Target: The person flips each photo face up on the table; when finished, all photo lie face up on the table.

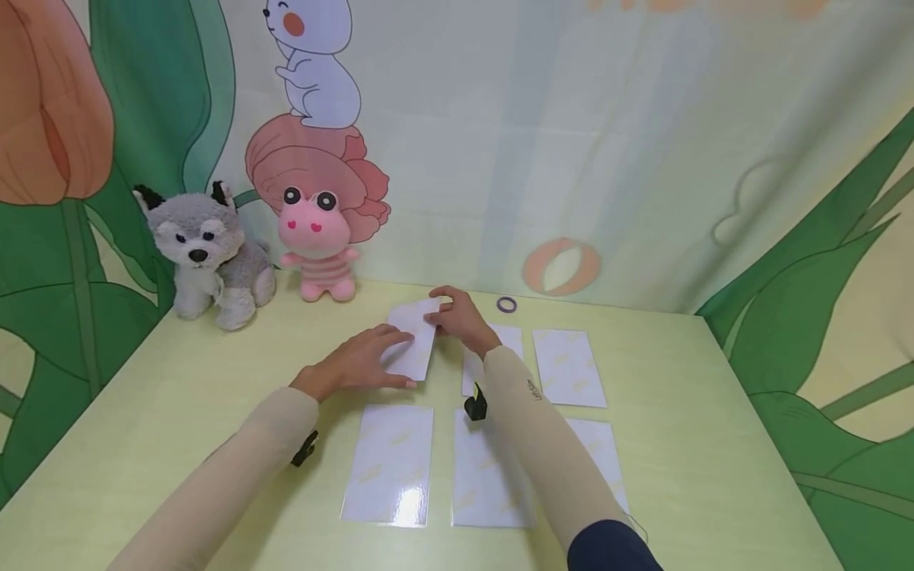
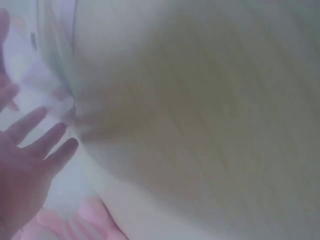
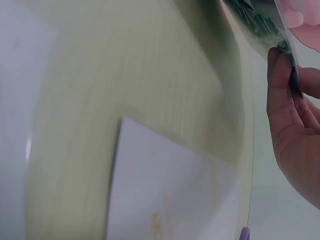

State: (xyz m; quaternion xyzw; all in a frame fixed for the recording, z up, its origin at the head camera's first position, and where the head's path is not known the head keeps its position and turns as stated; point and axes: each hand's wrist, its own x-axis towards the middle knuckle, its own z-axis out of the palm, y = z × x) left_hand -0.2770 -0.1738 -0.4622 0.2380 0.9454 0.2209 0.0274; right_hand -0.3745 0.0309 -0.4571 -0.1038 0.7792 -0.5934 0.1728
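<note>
A white-backed card (image 1: 421,349) stands tilted up off the table at the back left of the group of cards. My right hand (image 1: 460,321) pinches its upper right edge between thumb and fingers. In the right wrist view, the right hand (image 3: 292,132) holds the same card (image 3: 260,20), whose other face shows a dark green picture. My left hand (image 1: 360,361) is at the card's left side, fingers spread and fairly straight. The left wrist view shows the left hand (image 2: 25,165) close to the card; whether it touches is unclear.
Several white cards lie flat, among them the front left card (image 1: 389,468), front middle card (image 1: 489,488) and back right card (image 1: 569,369). Behind them is a purple ring (image 1: 506,304). A husky plush (image 1: 203,258) and a pink plush (image 1: 317,238) sit at the back left.
</note>
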